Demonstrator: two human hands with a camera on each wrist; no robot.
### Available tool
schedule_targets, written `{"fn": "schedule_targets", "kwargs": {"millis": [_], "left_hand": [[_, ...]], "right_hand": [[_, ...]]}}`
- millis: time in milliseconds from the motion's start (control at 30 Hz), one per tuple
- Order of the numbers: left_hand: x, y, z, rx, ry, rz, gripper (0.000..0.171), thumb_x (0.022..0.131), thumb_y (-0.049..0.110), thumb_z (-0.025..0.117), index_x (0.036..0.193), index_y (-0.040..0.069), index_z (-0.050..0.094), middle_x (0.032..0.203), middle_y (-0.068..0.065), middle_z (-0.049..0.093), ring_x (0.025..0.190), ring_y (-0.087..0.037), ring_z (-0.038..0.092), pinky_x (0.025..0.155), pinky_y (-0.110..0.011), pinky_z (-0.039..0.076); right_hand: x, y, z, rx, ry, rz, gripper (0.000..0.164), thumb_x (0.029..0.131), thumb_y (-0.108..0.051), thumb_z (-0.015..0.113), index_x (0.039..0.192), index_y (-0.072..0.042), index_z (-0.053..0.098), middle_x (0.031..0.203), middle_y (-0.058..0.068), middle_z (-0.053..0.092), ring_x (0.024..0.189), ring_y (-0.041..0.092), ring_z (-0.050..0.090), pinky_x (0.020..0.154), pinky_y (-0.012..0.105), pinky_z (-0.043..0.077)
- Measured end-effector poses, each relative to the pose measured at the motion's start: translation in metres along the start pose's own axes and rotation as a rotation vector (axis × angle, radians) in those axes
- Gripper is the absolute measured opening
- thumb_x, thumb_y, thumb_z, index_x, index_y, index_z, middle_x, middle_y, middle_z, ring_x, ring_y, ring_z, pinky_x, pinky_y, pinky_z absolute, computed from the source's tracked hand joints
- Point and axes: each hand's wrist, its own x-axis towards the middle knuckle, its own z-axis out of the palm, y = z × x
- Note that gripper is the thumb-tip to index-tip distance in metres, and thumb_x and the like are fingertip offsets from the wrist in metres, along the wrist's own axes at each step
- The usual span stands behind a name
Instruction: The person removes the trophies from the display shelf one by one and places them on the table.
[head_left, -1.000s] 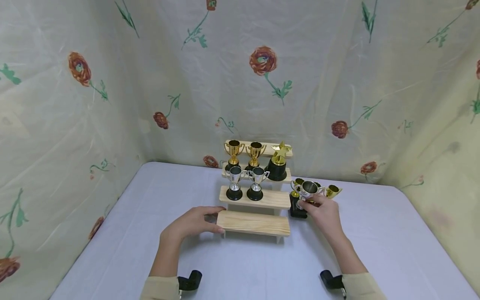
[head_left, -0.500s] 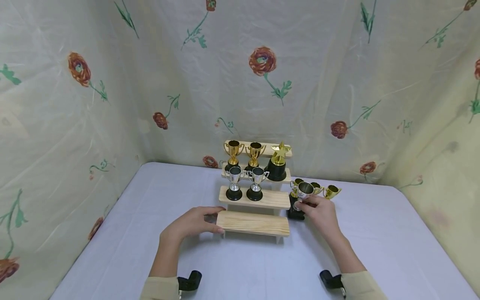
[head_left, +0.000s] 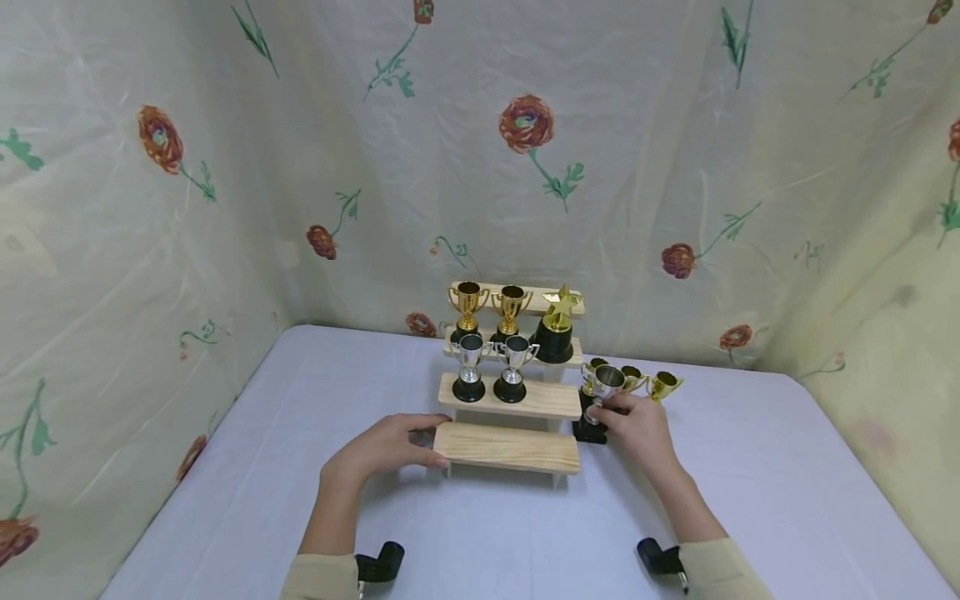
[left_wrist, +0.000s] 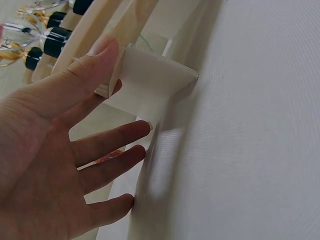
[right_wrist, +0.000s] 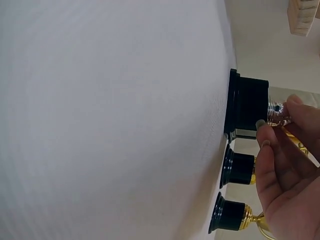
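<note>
A wooden tiered stand [head_left: 506,446] is in the middle of the head view. At the left end of its lowest step, my left hand [head_left: 382,446] pinches the board between thumb and index finger. The left wrist view shows the other fingers spread beside the stand's white support [left_wrist: 152,75]. My right hand [head_left: 645,429] pinches a silver trophy cup [head_left: 609,378] by its stem, right of the stand. In the right wrist view its black base [right_wrist: 252,104] is upright at the tablecloth; the fingers [right_wrist: 295,165] cover part of the stem.
Two gold cups [head_left: 467,304] and a gold star trophy [head_left: 559,312] stand on an upper step. Two small silver cups [head_left: 512,367] are one step lower. More gold cups [head_left: 664,383] stand behind my right hand. Floral curtains [head_left: 420,167] surround the white table [head_left: 495,542].
My right hand and the silver trophy cup have shifted slightly left and toward me, bringing more of the gold cups behind into view. The left hand keeps its place on the stand.
</note>
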Motion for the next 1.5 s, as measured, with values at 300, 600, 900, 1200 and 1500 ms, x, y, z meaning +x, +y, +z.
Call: {"fn": "schedule_targets", "kwargs": {"millis": [300,600,900,1200,1500], "left_hand": [[-0.001,0.002,0.0,0.011,-0.009,0.002,0.068,0.075,0.044,0.084,0.137,0.03,0.061,0.141,0.0,0.059,0.134,-0.024,0.05,0.109,-0.054,0.04],[-0.002,0.002,-0.001,0.005,-0.005,-0.002,0.067,0.075,0.044,0.084,0.136,0.031,0.061,0.142,0.0,0.059,0.135,-0.024,0.049,0.11,-0.054,0.04],[0.001,0.0,0.0,0.006,-0.007,-0.002,0.067,0.075,0.044,0.084,0.137,0.033,0.06,0.14,0.001,0.06,0.132,-0.023,0.05,0.108,-0.054,0.041],[0.0,0.0,0.0,-0.003,-0.001,0.006,0.066,0.075,0.04,0.085,0.137,0.031,0.061,0.141,0.0,0.059,0.135,-0.025,0.049,0.11,-0.055,0.04],[0.001,-0.001,0.002,0.003,0.0,0.002,0.067,0.075,0.042,0.085,0.136,0.033,0.061,0.142,0.0,0.059,0.135,-0.025,0.049,0.11,-0.055,0.04]], "right_hand": [[0.0,0.0,-0.002,0.009,-0.021,0.017,0.024,0.084,-0.019,0.076,0.098,0.001,0.078,0.09,0.016,0.076,0.066,0.009,0.06,0.059,0.022,0.048],[0.001,0.0,-0.003,-0.027,-0.036,-0.006,0.025,0.085,-0.02,0.076,0.097,0.002,0.077,0.09,0.016,0.076,0.066,0.01,0.061,0.058,0.022,0.049],[0.0,-0.001,-0.004,-0.082,-0.034,-0.028,0.027,0.086,-0.023,0.076,0.097,0.001,0.077,0.094,0.016,0.076,0.081,0.023,0.067,0.066,0.028,0.05],[-0.006,0.0,-0.008,-0.106,0.016,-0.055,0.022,0.086,-0.027,0.077,0.097,-0.008,0.079,0.094,0.01,0.078,0.086,0.026,0.071,0.074,0.036,0.053],[-0.014,-0.005,-0.016,-0.07,0.043,-0.066,0.015,0.085,-0.02,0.076,0.092,-0.008,0.079,0.085,0.008,0.078,0.068,0.008,0.061,0.061,0.022,0.045]]}}
